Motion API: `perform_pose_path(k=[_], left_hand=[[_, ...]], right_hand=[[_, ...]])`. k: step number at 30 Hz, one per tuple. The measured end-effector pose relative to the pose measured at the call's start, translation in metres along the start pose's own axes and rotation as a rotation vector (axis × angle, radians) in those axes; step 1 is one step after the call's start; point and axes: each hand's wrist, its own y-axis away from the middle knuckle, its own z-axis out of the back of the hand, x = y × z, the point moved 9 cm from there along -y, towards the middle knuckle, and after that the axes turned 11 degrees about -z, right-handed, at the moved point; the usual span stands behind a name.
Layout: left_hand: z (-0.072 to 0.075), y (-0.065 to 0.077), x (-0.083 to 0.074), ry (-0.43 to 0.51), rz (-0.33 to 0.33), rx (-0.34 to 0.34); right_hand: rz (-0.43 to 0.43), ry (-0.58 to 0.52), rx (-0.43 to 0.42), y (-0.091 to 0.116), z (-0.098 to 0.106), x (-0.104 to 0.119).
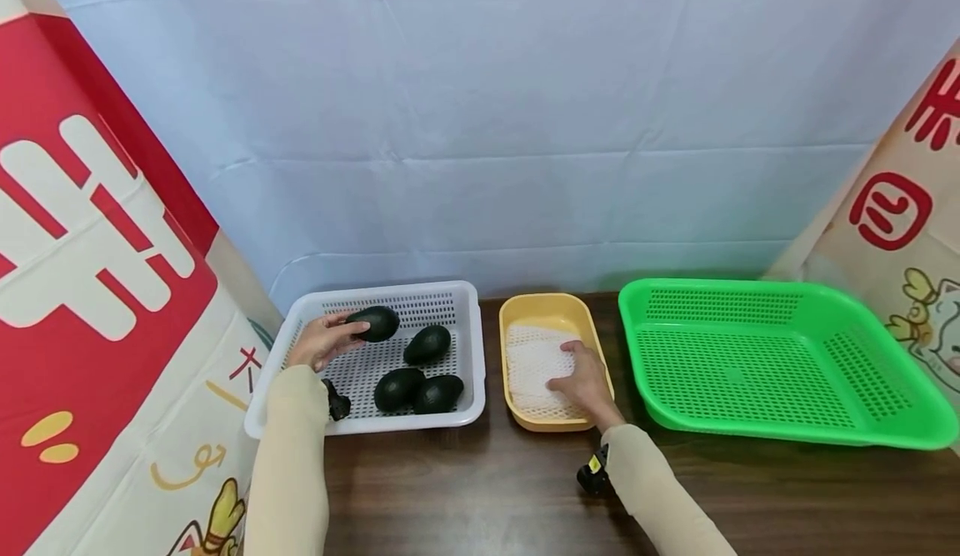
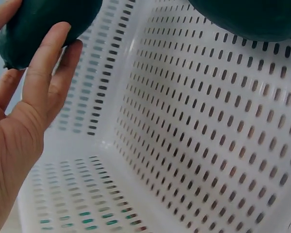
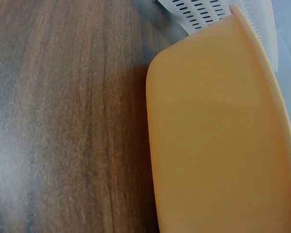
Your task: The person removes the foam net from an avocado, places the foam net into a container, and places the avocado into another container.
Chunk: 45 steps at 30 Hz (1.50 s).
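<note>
My left hand (image 1: 324, 341) grips a dark green avocado (image 1: 377, 323) by one end, thumb and fingers around it, over the left part of a white perforated basket (image 1: 467, 335). In the left wrist view the same avocado (image 2: 48, 29) is up at the top left between the fingers. Another avocado (image 1: 427, 345) and two more side by side lie in the basket. My right hand (image 1: 587, 381) reaches into a yellow tray (image 1: 558, 306), thumb and fingers spread at the white mesh netting (image 1: 536, 368). The right wrist view shows mostly the tray's outer wall (image 3: 218, 131).
A large green perforated basket (image 1: 735, 356) stands right of the yellow tray. All three containers stand on a dark wooden table (image 1: 450, 489) before a pale cloth backdrop (image 1: 487, 122). Printed cloth panels hang at the left and right.
</note>
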Motion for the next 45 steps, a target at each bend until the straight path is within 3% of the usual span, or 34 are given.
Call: perform_pose_path(k=[7, 10, 19, 25, 36, 42, 45], left_hand=[[-0.002, 0.002, 0.016, -0.081, 0.092, 0.025], [-0.004, 0.001, 0.022, -0.072, 0.123, 0.030], [-0.006, -0.005, 0.033, 0.028, 0.135, -0.003], [-0.010, -0.003, 0.035, -0.055, 0.154, 0.058], [-0.020, -0.002, 0.039, -0.056, 0.169, 0.107], [-0.019, -0.004, 0.040, -0.015, 0.178, 0.066], [-0.016, -0.004, 0.041, -0.060, 0.198, 0.042]], right_hand=[[-0.002, 0.023, -0.014, 0.001, 0.003, 0.000], [-0.006, 0.022, -0.014, 0.001, 0.002, -0.001], [0.000, 0.000, -0.011, 0.000, -0.001, -0.001], [0.016, 0.007, -0.017, 0.000, -0.001, 0.002], [0.000, -0.002, -0.005, 0.001, -0.001, 0.000], [-0.002, 0.002, -0.006, 0.000, -0.002, 0.000], [-0.005, 0.005, -0.004, -0.001, -0.001, 0.000]])
